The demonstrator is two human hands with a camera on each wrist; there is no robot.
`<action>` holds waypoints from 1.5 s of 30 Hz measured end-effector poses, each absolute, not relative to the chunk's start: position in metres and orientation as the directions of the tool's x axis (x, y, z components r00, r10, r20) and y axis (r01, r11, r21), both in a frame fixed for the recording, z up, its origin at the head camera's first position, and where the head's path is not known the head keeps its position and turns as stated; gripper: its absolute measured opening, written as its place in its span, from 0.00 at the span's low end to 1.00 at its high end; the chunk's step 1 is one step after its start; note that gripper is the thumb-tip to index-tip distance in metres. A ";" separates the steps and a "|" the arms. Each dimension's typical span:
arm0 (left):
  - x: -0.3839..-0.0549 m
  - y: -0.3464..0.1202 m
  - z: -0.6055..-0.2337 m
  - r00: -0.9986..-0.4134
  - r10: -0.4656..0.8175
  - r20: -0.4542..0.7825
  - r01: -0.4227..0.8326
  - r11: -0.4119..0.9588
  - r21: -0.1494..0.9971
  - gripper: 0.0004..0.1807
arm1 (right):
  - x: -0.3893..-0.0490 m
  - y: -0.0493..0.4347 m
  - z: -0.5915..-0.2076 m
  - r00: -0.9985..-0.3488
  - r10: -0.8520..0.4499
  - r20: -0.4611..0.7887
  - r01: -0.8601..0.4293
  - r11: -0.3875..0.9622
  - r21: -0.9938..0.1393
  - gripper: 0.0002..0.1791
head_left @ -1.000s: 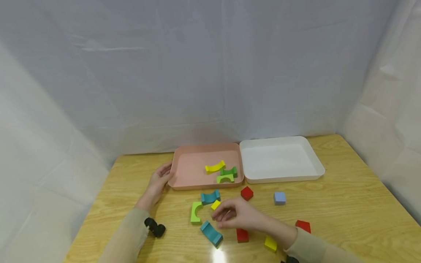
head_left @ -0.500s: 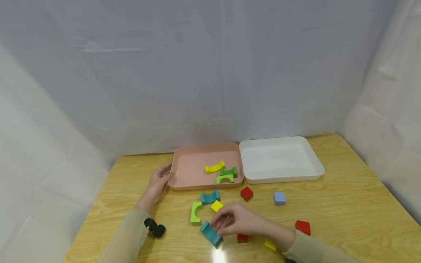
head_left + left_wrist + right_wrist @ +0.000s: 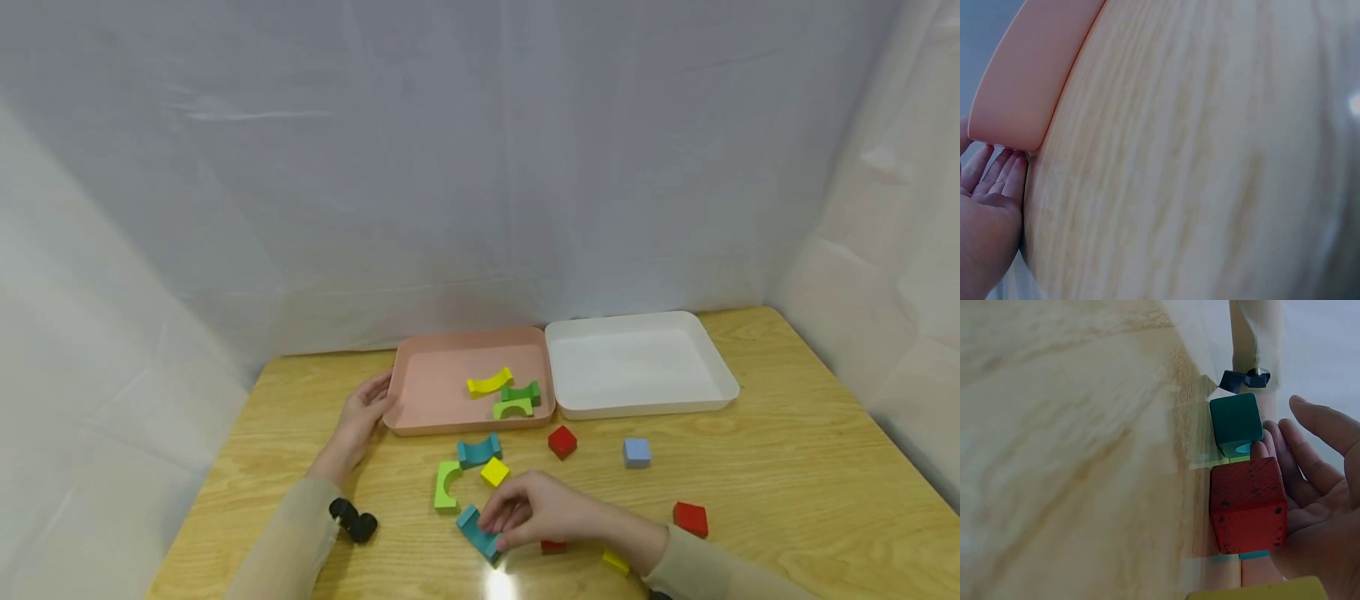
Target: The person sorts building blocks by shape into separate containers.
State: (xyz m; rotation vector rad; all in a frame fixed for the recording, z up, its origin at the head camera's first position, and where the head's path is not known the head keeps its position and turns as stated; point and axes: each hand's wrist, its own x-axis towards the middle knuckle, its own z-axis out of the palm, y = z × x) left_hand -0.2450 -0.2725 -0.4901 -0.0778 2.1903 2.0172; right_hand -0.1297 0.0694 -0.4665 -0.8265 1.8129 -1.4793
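My left hand (image 3: 362,414) rests against the left wall of a pink tray (image 3: 427,358); in the left wrist view its fingers (image 3: 1002,172) lie nearly straight at the tray's end. Three arch blocks, one yellow (image 3: 491,382), one green (image 3: 522,392) and one light green (image 3: 513,408), lie in that tray. My right hand (image 3: 551,508) is over a teal arch block (image 3: 472,529) on the table, fingertips right at it and covering part of it. From the right wrist, a gap shows between thumb and fingers, and a red block (image 3: 1249,506) stands in front of them.
A white tray (image 3: 637,367) stands right of the pink one. On the table lie another teal arch (image 3: 480,450), a light green arch (image 3: 444,487), a yellow cube (image 3: 495,472), a red cube (image 3: 562,442), a light blue cube (image 3: 637,452) and a red block (image 3: 691,518).
My right hand has moved from beside the yellow cube toward me, down to the teal arch block. The left hand has stayed at the pink tray.
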 end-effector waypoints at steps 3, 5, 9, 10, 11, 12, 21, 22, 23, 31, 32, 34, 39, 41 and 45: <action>-0.245 -0.273 -0.491 -0.986 0.072 -0.151 -0.145 0.089 0.986 0.33 | -0.130 0.069 -0.468 -0.595 -0.797 -0.100 -0.067 0.173 -0.983 0.12; -0.246 -0.273 -0.492 -0.986 0.070 -0.150 -0.144 0.087 0.986 0.33 | -0.130 0.069 -0.468 -0.599 -0.793 -0.109 -0.065 0.183 -0.981 0.12; -0.246 -0.273 -0.492 -0.986 0.064 -0.151 -0.145 0.084 0.986 0.32 | -0.131 0.068 -0.469 -0.598 -0.792 -0.123 -0.061 0.198 -0.978 0.12; -0.246 -0.272 -0.492 -0.986 0.063 -0.151 -0.146 0.083 0.986 0.32 | -0.131 0.068 -0.469 -0.598 -0.792 -0.126 -0.060 0.200 -0.978 0.12; -0.246 -0.272 -0.493 -0.987 0.064 -0.150 -0.145 0.084 0.986 0.32 | -0.131 0.068 -0.469 -0.597 -0.792 -0.128 -0.057 0.201 -0.978 0.12; -0.247 -0.272 -0.493 -0.987 0.063 -0.149 -0.143 0.086 0.986 0.32 | -0.131 0.068 -0.469 -0.596 -0.793 -0.130 -0.056 0.202 -0.978 0.12; -0.246 -0.273 -0.490 -0.988 0.069 -0.138 -0.132 0.091 0.987 0.32 | -0.135 0.069 -0.473 -0.605 -0.783 -0.145 -0.061 0.227 -0.972 0.12; -0.245 -0.272 -0.490 -0.988 0.070 -0.140 -0.134 0.091 0.987 0.32 | -0.135 0.069 -0.474 -0.606 -0.782 -0.144 -0.062 0.227 -0.972 0.12; -0.245 -0.272 -0.490 -0.987 0.070 -0.142 -0.135 0.091 0.987 0.32 | -0.135 0.069 -0.474 -0.607 -0.782 -0.141 -0.064 0.225 -0.972 0.11; -0.245 -0.272 -0.490 -0.987 0.066 -0.144 -0.138 0.087 0.987 0.32 | -0.136 0.070 -0.476 -0.594 -0.792 -0.140 -0.079 0.232 -0.970 0.12; -0.245 -0.272 -0.490 -0.987 0.066 -0.144 -0.138 0.086 0.987 0.32 | -0.137 0.070 -0.477 -0.592 -0.794 -0.141 -0.085 0.236 -0.968 0.12; -0.245 -0.273 -0.490 -0.987 0.067 -0.145 -0.139 0.082 0.987 0.32 | -0.137 0.069 -0.477 -0.586 -0.798 -0.140 -0.101 0.243 -0.965 0.13; -0.246 -0.273 -0.491 -0.987 0.063 -0.147 -0.142 0.085 0.986 0.32 | -0.137 0.069 -0.477 -0.569 -0.814 -0.117 -0.146 0.240 -0.960 0.12; -0.246 -0.272 -0.491 -0.987 0.061 -0.147 -0.142 0.085 0.986 0.32 | -0.137 0.069 -0.476 -0.562 -0.822 -0.098 -0.170 0.230 -0.958 0.11; -0.245 -0.272 -0.491 -0.987 0.062 -0.150 -0.144 0.084 0.986 0.32 | -0.137 0.069 -0.476 -0.545 -0.837 -0.054 -0.224 0.208 -0.952 0.09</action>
